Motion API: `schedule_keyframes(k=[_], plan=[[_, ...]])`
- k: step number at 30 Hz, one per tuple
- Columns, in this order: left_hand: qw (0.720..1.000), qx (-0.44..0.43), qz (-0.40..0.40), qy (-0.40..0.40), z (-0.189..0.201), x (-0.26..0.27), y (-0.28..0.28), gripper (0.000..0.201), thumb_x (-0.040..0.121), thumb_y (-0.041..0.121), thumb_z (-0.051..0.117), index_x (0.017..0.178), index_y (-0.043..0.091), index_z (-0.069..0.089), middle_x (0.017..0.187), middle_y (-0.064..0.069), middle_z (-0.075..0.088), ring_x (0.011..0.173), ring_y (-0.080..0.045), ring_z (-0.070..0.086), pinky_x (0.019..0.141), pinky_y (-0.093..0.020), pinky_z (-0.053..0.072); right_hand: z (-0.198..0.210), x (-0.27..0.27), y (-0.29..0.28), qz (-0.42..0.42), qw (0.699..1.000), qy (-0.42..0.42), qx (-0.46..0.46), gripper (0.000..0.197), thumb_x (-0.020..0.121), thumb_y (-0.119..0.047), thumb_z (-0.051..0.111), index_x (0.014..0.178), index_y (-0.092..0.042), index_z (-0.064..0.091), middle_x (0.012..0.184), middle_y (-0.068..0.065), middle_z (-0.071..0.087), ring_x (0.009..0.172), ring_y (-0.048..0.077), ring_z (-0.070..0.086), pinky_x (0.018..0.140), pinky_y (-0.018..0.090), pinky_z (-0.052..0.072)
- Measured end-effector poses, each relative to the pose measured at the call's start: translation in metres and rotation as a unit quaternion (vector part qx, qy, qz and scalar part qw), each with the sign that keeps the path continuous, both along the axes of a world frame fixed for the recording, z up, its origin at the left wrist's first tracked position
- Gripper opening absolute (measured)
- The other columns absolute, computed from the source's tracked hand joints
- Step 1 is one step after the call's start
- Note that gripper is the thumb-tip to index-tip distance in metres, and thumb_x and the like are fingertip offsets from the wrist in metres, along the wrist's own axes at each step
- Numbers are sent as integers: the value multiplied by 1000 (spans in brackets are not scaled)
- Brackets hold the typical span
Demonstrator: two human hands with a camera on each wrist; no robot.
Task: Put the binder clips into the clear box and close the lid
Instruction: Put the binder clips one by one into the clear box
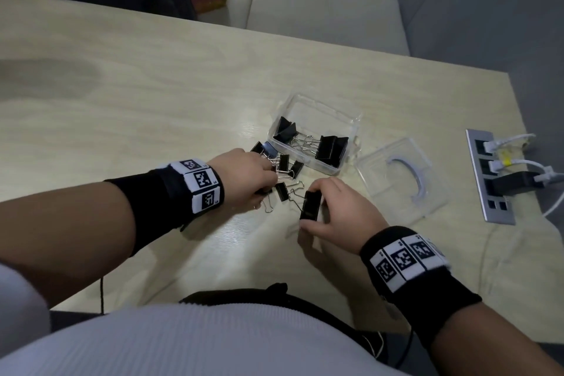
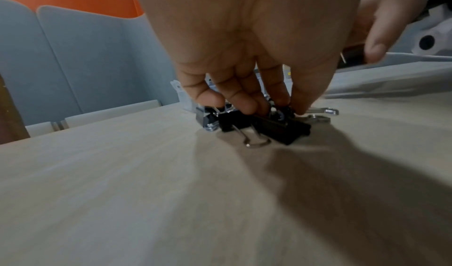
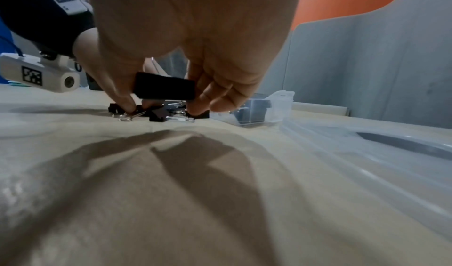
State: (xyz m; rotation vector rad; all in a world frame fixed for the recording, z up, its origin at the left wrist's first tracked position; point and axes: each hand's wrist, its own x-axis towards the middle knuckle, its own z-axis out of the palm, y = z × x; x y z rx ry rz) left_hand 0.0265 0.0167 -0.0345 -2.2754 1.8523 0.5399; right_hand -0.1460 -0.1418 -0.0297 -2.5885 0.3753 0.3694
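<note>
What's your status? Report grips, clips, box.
Right hand grips large clip; left hand pinching small clips. Clear box open, lid beside it. Nothing blocking.

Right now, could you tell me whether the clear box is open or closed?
Open. The clear box has no lid on it; the lid lies flat on the table beside it, and binder clips show inside.

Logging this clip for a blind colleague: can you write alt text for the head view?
Over a pale wooden table, the right hand grips a large black binder clip while the left hand reaches into a cluster of smaller clips. Behind them an open clear box holds several clips; its lid lies beside it.
</note>
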Motion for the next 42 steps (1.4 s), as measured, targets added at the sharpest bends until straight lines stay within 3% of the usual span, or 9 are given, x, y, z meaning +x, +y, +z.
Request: schedule_keyframes(k=[4,7,14,20,26,31,35,38,42], plan=[[1000,3,2,-10,1,0,-2,33,81,40,54,112,28,55,105,4,61,102,-23,58,77,-34,44,10,14,-9,-45,994,-96,-25,57,76,-46,70,124,-20,50,119,-2,54,102,16,55,85,29,44],[1000,0,-3,-13,1,0,-3,36,82,38,50,116,29,51,105,4,62,102,-24,58,78,-35,45,16,36,-17,-101,984,-133,-56,56,77,-45,70,122,-18,51,118,3,57,109,22,53,93,38,46],[1000,20,-6,-8,5,-1,-7,35,87,38,46,120,30,53,108,3,62,105,-24,57,83,-36,44,14,76,-26,-126,980,-66,-139,68,80,-59,61,133,-20,42,131,4,51,121,27,46,97,43,36],[999,1,40,17,5,3,-4,40,75,41,56,113,28,55,105,4,62,100,-22,59,81,-34,42,4,68,-29,-89,983,-56,-153,40,87,-43,57,121,-24,56,125,1,50,115,25,45,96,41,33],[994,-49,97,30,18,14,-6,45,74,41,61,116,24,58,108,1,64,96,-25,61,79,-35,50,0,57,-24,-61,986,-57,-148,34,87,-35,59,119,-23,57,131,2,49,117,26,45,99,42,34],[980,-103,161,57,27,25,-7,40,79,37,61,117,23,58,104,1,65,97,-23,60,77,-31,48,6,50,-24,-49,988,-48,-137,24,86,-28,58,109,-22,59,125,1,51,112,25,47,94,39,39],[961,-149,213,93,32,31,-11,36,82,37,63,115,23,59,93,3,62,83,-18,56,75,-29,47,12,42,-24,-35,992,-19,-119,23,84,-28,57,106,-23,59,121,-1,52,110,24,47,92,37,39],[947,-176,239,122,34,33,-18,34,81,39,65,112,24,60,91,6,66,85,-18,64,80,-33,52,16,37,-24,-16,994,4,-112,23,83,-34,56,104,-26,60,120,-3,52,110,23,46,92,38,38],[939,-186,260,127,39,34,-36,37,81,43,68,111,24,61,93,5,72,85,-16,66,80,-32,52,21,39,-23,-55,993,-43,-94,24,86,-35,57,106,-23,62,112,0,53,108,21,46,93,37,37]])
